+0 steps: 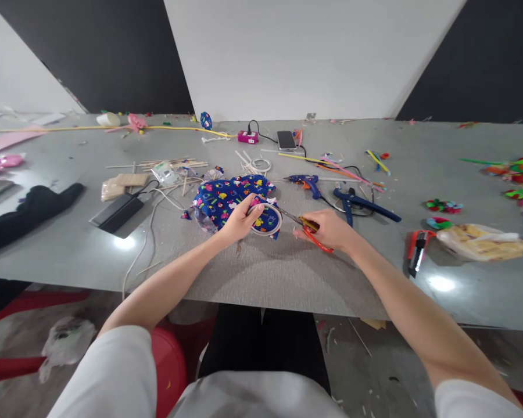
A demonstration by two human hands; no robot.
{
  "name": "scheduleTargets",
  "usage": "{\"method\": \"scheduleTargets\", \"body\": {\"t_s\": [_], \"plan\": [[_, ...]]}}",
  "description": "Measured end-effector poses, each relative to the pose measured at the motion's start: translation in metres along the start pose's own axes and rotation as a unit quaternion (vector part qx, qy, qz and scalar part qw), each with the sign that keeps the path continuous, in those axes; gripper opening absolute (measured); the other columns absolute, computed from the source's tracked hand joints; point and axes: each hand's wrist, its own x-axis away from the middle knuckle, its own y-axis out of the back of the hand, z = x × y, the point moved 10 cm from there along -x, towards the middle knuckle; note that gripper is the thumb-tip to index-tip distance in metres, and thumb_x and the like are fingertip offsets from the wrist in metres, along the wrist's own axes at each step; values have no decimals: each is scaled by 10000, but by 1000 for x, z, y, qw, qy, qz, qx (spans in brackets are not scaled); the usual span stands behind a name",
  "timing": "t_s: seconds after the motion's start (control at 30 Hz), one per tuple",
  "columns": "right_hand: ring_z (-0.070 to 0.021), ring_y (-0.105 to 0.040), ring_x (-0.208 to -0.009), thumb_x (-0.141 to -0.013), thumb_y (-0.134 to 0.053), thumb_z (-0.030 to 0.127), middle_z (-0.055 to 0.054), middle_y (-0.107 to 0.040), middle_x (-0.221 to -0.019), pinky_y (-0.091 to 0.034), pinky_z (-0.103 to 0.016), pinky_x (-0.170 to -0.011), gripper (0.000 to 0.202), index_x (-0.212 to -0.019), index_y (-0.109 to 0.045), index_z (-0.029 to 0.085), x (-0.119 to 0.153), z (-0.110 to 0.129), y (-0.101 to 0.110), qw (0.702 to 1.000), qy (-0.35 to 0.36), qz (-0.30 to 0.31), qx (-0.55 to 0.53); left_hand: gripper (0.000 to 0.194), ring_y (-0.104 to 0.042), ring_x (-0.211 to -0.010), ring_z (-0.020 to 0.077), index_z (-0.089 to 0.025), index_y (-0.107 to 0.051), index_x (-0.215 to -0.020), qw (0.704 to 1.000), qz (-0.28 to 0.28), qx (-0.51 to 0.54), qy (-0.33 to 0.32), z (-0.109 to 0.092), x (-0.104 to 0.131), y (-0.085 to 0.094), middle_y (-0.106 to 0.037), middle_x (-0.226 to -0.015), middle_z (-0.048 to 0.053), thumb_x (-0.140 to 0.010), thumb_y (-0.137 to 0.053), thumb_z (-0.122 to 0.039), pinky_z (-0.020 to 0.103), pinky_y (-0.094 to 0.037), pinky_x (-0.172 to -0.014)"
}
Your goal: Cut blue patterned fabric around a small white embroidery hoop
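Blue patterned fabric (221, 196) lies bunched near the middle of the grey table. A white ring (280, 223) sits against one part of it, held up at the fabric's right side. My left hand (240, 219) is closed on the ring and fabric, thumb on top. My right hand (329, 228) grips scissors (320, 242) with orange and yellow handles. Their blades point left, with the tips by the ring's upper right edge. Whether the blades touch the fabric is too small to tell.
Behind my right hand lie a blue glue gun (307, 183) and dark blue pliers (366, 205). A red cutter (417, 253) and a plastic bag (483, 242) are at the right. A black box (118, 213) with a cable lies left.
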Motion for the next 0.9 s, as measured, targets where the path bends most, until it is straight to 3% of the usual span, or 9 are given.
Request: {"method": "scheduleTargets", "body": {"t_s": [0.27,0.67,0.9], "plan": [[-134,-352,-559,-946,-611,672,34,-437,-591,-240,-305,-607,557,-663,-402,240,1,1,2,1000,9,-17,5,524,-361,-644,130,-230,-436,-838,1000,5,-10,-4,-1,0,-2,-379,-715,-38,-998,-507,-724,259,-365,-597],[-139,-349,-541,-978,-563,677,26,-449,-560,-262,-309,-603,566,-643,-447,237,3,2,5,996,39,-54,62,520,-470,-733,161,-211,-541,-866,999,-22,-42,22,11,0,5,-506,-765,6,-956,-570,-723,283,-442,-684],[-161,-444,-543,-988,-505,699,-8,-496,-561,-269,-321,-612,594,-621,-434,237,3,2,9,988,31,-72,133,526,-321,-618,112,-214,-410,-732,999,-23,-11,19,8,-3,6,-343,-669,-51,-971,-608,-638,252,-288,-579]]}}
